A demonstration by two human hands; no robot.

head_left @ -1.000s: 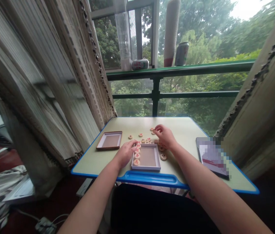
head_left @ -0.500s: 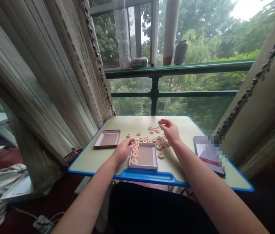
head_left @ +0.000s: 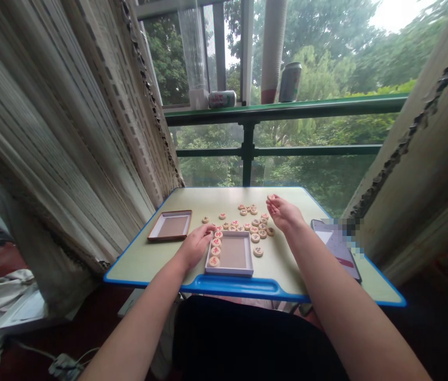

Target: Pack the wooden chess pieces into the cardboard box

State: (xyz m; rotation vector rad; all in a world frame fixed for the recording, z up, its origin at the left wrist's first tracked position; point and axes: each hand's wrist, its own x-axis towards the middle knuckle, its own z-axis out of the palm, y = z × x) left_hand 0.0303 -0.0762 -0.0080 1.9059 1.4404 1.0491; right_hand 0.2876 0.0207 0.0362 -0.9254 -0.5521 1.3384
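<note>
Pale xiangqi piece (head_left: 271, 197) is pinched in the grip of my right hand (head_left: 285, 214), over the far right of the counter (head_left: 208, 197); a loose pinch could drop it. My left hand (head_left: 195, 245), grip unclear, is beside the box (head_left: 251, 260); pressing may disturb its red-lettered row (head_left: 215, 252).

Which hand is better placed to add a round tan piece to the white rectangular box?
Likely the right hand: it pinches one round tan piece, while the left hand is beside the white rectangular box.
</note>
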